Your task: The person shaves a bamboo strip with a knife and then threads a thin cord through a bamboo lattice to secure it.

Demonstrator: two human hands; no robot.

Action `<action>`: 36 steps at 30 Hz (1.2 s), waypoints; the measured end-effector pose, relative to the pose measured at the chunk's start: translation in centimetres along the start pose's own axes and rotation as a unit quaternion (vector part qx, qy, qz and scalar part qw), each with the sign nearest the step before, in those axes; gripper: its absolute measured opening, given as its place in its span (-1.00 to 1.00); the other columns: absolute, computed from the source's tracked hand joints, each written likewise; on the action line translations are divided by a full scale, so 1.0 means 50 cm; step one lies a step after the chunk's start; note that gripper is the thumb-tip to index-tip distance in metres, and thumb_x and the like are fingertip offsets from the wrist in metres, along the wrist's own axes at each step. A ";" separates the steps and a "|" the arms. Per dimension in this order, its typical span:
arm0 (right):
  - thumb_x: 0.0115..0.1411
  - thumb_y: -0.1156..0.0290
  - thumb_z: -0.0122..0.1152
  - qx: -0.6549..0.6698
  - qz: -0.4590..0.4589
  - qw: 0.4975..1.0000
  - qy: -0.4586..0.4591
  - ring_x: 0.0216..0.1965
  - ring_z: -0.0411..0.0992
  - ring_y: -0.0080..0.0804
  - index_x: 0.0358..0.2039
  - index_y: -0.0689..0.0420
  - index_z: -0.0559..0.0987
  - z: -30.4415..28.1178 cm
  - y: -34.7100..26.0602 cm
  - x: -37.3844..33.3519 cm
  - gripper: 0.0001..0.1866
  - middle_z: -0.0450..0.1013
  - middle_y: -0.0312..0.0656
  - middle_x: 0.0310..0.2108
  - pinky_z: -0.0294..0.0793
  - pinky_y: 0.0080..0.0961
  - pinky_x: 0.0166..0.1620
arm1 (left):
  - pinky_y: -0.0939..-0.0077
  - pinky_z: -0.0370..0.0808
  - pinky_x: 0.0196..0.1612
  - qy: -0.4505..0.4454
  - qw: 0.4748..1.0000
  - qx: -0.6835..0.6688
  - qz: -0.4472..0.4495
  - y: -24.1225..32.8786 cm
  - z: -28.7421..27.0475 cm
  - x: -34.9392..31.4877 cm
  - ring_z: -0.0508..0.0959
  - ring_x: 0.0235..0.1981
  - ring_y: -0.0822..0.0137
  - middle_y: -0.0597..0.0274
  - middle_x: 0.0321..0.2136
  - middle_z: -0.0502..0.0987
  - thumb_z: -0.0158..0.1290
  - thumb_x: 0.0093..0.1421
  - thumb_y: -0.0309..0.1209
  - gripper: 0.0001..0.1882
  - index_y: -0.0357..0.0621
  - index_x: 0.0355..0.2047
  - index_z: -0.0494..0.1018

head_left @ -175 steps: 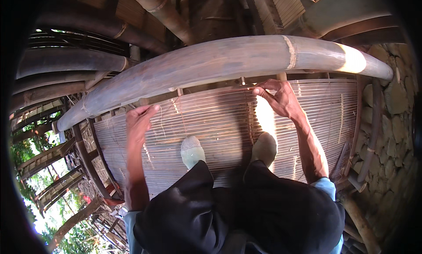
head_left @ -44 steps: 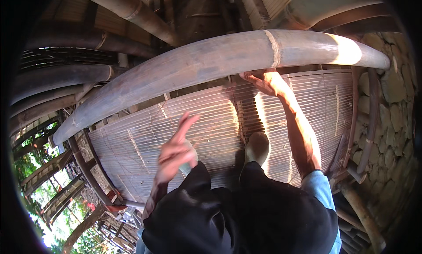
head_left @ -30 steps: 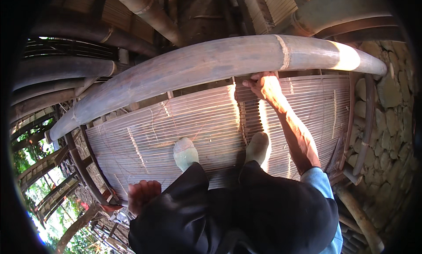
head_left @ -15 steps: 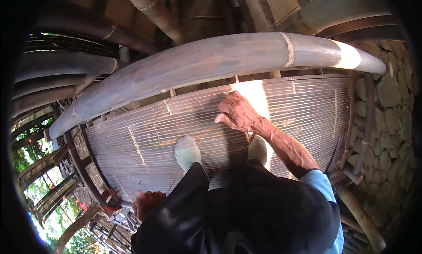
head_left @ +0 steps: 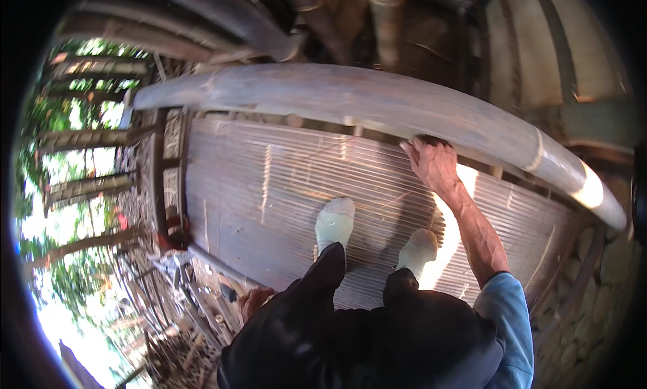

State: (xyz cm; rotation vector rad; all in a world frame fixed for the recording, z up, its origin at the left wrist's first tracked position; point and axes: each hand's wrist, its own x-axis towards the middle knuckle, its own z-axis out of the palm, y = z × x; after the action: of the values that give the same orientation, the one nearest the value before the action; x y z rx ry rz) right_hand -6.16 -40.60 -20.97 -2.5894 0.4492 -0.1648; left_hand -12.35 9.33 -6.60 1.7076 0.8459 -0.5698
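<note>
My right hand (head_left: 435, 164) is at the far side of the slatted platform (head_left: 236, 187), close under the thick bamboo pole (head_left: 350, 92). Its fingers are curled, and what they hold, if anything, cannot be made out. A faint thin strand (head_left: 396, 202) shows over the slats below that hand. My left hand (head_left: 255, 301) is low at the platform's near left edge, partly hidden behind my dark-clad knee. Its visible fingers look bent and blurred. Both my feet, in pale socks, rest on the slats, the left sock (head_left: 335, 220) and the right sock (head_left: 418, 249).
Dark upright bars (head_left: 158, 180) frame the platform's left end. Beyond them are bamboo poles, cut sticks (head_left: 202, 315) and green leaves. A stone wall (head_left: 586, 308) stands at the right. More bamboo beams (head_left: 387, 25) cross behind the thick pole.
The view has turned, so the platform slants differently. My right hand has moved from above the slats to beside the thick pole. My left hand stays at the near left edge.
</note>
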 end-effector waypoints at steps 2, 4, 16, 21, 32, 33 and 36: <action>0.23 -0.02 0.23 -0.051 0.015 0.996 -0.077 -0.28 0.58 0.06 -0.37 0.10 0.68 0.014 -0.010 0.010 -0.60 0.60 0.00 -0.43 0.54 -0.12 -0.11 | 0.33 0.53 -0.12 -0.010 0.954 0.231 0.193 -0.064 -0.111 0.024 0.63 -0.33 0.19 0.03 -0.41 0.62 -0.01 0.35 -0.16 -0.61 -0.29 -0.35 0.56; 0.28 -0.10 0.14 -0.104 0.034 0.991 -0.075 -0.27 0.58 0.03 -0.46 0.11 0.65 0.029 -0.024 0.021 -0.51 0.59 0.04 -0.42 0.54 -0.06 -0.16 | 0.35 0.54 -0.16 -0.009 0.814 0.459 0.357 -0.088 -0.174 0.017 0.66 -0.30 0.20 0.00 -0.34 0.66 0.05 0.31 -0.16 -0.61 -0.32 -0.29 0.59; 0.14 0.00 0.33 -0.005 0.122 0.987 -0.102 -0.35 0.50 0.27 -0.58 0.21 0.59 0.046 -0.020 0.025 -0.52 0.53 0.16 -0.50 0.48 0.04 -0.22 | 0.19 0.56 -0.19 0.081 0.821 0.395 0.404 0.207 0.022 0.348 0.65 -0.33 -0.02 -0.07 -0.36 0.63 0.17 0.14 -0.30 -0.71 -0.24 -0.21 0.54; 0.19 0.11 0.31 -0.045 0.105 0.987 -0.114 -0.30 0.52 0.24 -0.52 0.21 0.60 0.040 -0.046 0.013 -0.62 0.56 0.13 -0.45 0.47 0.03 -0.15 | 0.05 0.46 0.00 0.145 0.769 0.391 0.485 0.302 0.057 0.577 0.50 -0.05 -0.18 -0.14 -0.05 0.50 0.19 0.12 -0.34 -0.53 -0.32 0.00 0.43; 0.15 0.39 0.32 -0.085 0.083 0.981 -0.152 -0.21 0.56 -0.01 -0.30 0.22 0.61 -0.157 -0.282 0.087 -0.82 0.58 -0.01 -0.27 0.51 -0.18 -0.13 | 0.09 0.39 0.05 0.104 0.720 0.360 0.584 0.432 0.117 0.848 0.45 -0.05 -0.07 -0.05 -0.14 0.50 0.21 0.06 -0.46 -0.65 -0.26 -0.11 0.52; 0.14 0.39 0.31 -0.109 0.083 0.973 -0.185 -0.20 0.55 -0.02 -0.30 0.21 0.61 -0.162 -0.316 0.104 -0.83 0.58 -0.03 -0.27 0.50 -0.18 -0.12 | 0.10 0.39 0.06 0.092 0.710 0.373 0.591 0.430 0.106 0.849 0.46 -0.06 -0.08 -0.07 -0.14 0.51 0.19 0.08 -0.49 -0.69 -0.24 -0.12 0.54; 0.13 0.37 0.31 -0.113 0.008 0.956 -0.272 -0.16 0.52 -0.04 -0.30 0.19 0.62 -0.165 -0.395 0.140 -0.82 0.56 -0.07 -0.25 0.48 -0.18 -0.07 | 0.08 0.36 -0.04 0.163 0.634 0.441 0.613 0.428 0.117 0.857 0.43 -0.08 0.00 0.03 -0.26 0.50 0.17 0.07 -0.41 -0.82 -0.20 -0.31 0.54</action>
State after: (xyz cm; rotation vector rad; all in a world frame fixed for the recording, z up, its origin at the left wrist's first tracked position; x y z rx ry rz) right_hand 4.39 -30.60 -3.75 -2.6957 0.2934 0.6280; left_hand 31.51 11.28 -26.64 2.7954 -0.6803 0.4158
